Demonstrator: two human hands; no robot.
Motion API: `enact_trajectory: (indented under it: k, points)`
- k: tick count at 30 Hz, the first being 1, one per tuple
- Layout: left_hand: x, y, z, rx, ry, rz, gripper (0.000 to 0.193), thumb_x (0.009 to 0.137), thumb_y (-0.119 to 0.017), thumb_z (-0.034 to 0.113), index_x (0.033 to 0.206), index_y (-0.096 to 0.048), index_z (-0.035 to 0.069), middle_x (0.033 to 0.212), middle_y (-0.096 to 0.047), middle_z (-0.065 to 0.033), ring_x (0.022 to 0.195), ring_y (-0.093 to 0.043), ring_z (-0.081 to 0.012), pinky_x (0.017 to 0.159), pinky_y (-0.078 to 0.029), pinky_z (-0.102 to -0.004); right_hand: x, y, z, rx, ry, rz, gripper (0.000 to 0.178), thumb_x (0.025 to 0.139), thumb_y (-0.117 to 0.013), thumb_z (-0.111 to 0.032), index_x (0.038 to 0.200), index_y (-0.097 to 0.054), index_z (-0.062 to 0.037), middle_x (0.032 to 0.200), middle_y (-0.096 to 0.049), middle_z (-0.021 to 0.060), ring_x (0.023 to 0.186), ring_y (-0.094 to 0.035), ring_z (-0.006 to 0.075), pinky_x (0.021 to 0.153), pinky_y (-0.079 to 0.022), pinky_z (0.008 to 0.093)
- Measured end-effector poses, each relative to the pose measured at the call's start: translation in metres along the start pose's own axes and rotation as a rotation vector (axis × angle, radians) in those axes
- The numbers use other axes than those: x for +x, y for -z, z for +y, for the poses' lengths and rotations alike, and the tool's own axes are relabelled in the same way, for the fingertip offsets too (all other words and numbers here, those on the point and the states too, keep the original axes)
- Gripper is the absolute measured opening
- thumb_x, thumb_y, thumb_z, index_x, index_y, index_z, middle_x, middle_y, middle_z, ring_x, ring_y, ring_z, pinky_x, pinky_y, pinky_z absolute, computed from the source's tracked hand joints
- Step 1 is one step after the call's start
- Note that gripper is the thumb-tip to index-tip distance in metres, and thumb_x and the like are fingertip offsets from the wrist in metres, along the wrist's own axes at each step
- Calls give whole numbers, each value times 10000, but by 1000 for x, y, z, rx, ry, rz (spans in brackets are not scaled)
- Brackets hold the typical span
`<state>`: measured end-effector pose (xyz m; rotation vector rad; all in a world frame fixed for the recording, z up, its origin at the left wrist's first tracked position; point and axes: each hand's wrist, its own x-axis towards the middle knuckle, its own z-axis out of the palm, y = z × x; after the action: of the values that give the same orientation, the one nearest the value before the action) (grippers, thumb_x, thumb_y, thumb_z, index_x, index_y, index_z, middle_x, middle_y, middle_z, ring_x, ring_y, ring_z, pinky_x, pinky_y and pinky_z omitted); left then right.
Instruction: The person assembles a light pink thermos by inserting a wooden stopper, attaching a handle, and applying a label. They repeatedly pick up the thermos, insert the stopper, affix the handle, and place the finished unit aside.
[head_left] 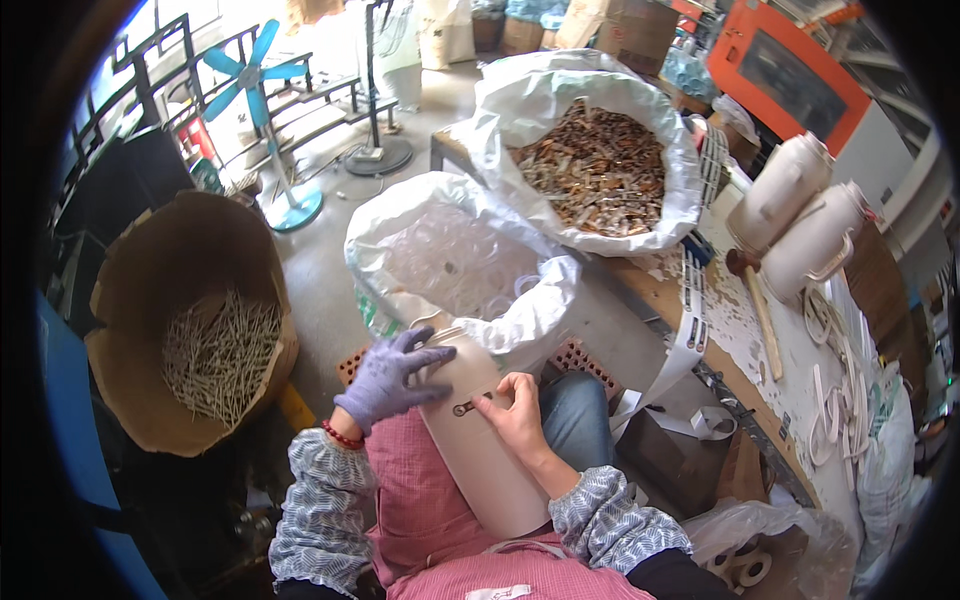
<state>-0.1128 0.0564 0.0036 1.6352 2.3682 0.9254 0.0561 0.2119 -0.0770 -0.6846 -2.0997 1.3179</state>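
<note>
A beige vacuum flask body (pixel 480 465) lies slanted across my lap, its neck pointing away from me. My left hand (pixel 392 378), in a purple glove, grips it near the neck with fingers spread over the side. My bare right hand (pixel 518 418) rests against the wall of the flask. Its thumb presses at a small dark metal clip (pixel 463 409) with a round hole, and the fingers are bent together. Part of the clip is hidden beneath that thumb.
Beyond the flask stands a white sack of clear plastic rings (pixel 460 262). A larger sack of brown metal pieces (pixel 595 175) sits behind it. At left is a cardboard box of thin sticks (pixel 222 350). The right-hand bench holds two beige flasks (pixel 812 240) and a mallet (pixel 765 320).
</note>
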Motion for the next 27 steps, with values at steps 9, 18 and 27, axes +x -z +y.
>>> enact_trajectory:
  k: [9, 18, 27]
  points:
    - [85, -63, 14, 237, -98, -466, 396, 898, -504, 441, 1030, -708, 128, 997, -697, -121, 929, -666, -309, 805, -511, -422, -13, 39, -57, 525, -83, -734, 162, 846, -672, -78, 1002, -674, -34, 993, -657, 86, 934, -625, 181, 839, -489, 287]
    - [-54, 28, 64, 129, 308, -303, 558, 790, -657, 594, 1120, -683, 144, 892, -686, -134, 829, -667, -310, 744, -519, -389, 232, 138, -50, -491, 686, 76, 252, 796, -669, -38, 1015, -719, -152, 887, -629, 71, 813, -618, 245, 771, -520, 371]
    - [-55, 41, 91, -466, 604, -285, 413, 809, -768, 276, 1166, -675, 90, 784, -698, -62, 664, -627, -79, 630, -514, -252, 319, 157, -12, -734, 722, 367, 91, 806, -682, -146, 882, -682, -96, 974, -623, 44, 998, -575, 242, 781, -503, 380]
